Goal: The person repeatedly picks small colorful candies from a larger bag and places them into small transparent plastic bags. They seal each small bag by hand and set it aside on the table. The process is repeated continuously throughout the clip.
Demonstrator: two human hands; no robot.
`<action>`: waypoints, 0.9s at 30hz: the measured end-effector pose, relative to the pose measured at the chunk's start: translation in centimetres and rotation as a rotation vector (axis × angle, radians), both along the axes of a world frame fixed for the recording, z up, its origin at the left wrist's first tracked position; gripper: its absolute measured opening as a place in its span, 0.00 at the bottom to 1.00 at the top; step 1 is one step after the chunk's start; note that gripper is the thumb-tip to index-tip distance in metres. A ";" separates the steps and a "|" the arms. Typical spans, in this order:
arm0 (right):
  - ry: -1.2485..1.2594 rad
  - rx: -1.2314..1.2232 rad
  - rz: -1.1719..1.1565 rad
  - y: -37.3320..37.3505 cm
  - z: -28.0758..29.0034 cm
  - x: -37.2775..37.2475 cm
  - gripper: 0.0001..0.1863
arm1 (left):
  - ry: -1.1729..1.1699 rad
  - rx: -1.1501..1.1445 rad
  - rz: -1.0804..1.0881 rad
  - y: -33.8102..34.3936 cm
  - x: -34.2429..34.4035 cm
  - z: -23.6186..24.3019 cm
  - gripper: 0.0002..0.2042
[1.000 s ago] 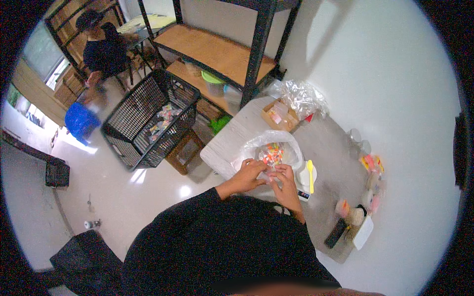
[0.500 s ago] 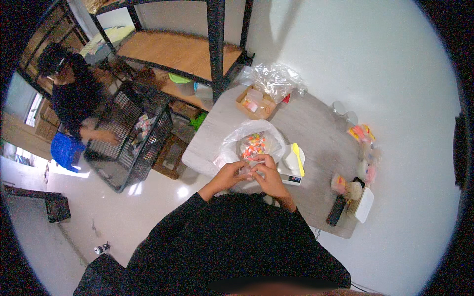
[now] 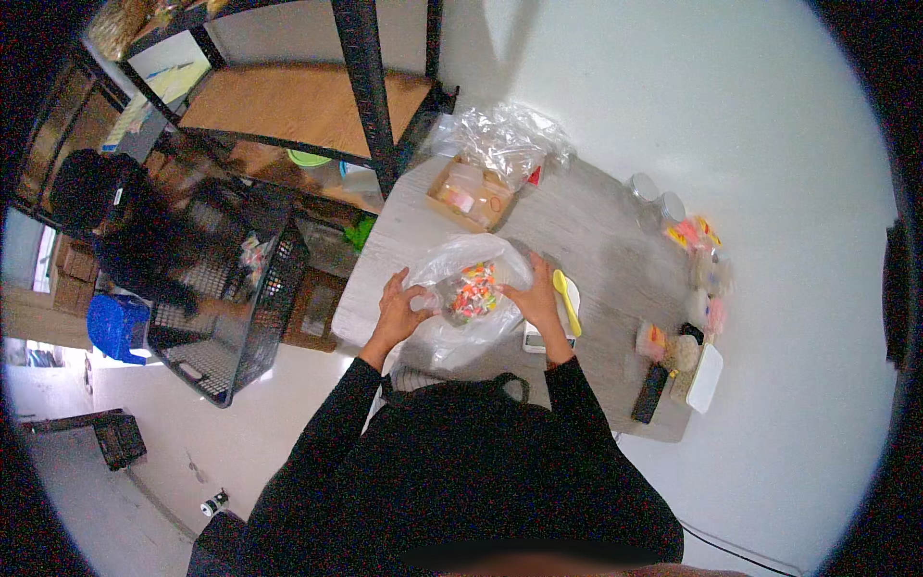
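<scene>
A clear plastic bag full of small multicoloured pieces lies on the grey table in front of me. My left hand grips the bag's left side. My right hand holds its right side, so the bag is spread between both hands. A yellow spoon rests on a small white scale just right of my right hand.
An open cardboard box and crumpled clear bags sit at the table's far side. Small jars and snack packets line the right edge, with a white lid and a dark remote-like object. A black shelf rack, a wire basket and another person are at left.
My hands have moved apart from a closed pinch near my body to the two sides of the bag. The view has shifted, and the person at left has moved.
</scene>
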State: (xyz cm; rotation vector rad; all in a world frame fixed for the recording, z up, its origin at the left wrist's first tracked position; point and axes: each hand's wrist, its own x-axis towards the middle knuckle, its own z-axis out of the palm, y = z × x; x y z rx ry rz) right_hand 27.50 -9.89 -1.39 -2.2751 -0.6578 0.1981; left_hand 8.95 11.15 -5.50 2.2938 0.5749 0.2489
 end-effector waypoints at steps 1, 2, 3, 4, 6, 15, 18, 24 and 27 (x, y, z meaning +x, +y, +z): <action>0.052 -0.004 0.009 0.4 -1.0 0.6 0.41 | 0.032 -0.062 -0.008 0.2 0.7 -0.4 0.19; 0.105 -0.009 0.018 0.8 -2.0 1.2 0.40 | 0.084 -0.132 -0.013 0.3 1.4 -0.7 0.19; 0.130 0.018 0.040 1.3 -2.9 1.8 0.39 | 0.169 -0.212 -0.014 0.5 2.2 -0.8 0.19; 0.087 -0.024 0.011 1.7 -3.8 2.5 0.37 | 0.120 -0.270 0.001 0.5 2.9 -0.7 0.19; -0.046 -0.043 -0.026 2.3 -4.8 3.4 0.33 | 0.097 -0.405 0.037 0.4 4.1 0.0 0.18; 0.239 -0.100 0.025 0.0 -0.3 5.5 0.26 | -0.048 -0.225 -0.084 1.8 5.5 3.6 0.12; 0.350 0.042 -0.038 0.5 1.7 4.5 0.27 | -0.032 -0.365 -0.008 1.6 5.2 3.7 0.13; -0.220 0.069 -0.112 2.1 5.3 1.2 0.22 | -0.068 -0.289 -0.059 2.0 4.9 4.7 0.16; -0.111 0.155 0.074 2.8 4.8 0.0 0.14 | -0.155 -0.213 -0.038 1.7 4.5 5.3 0.16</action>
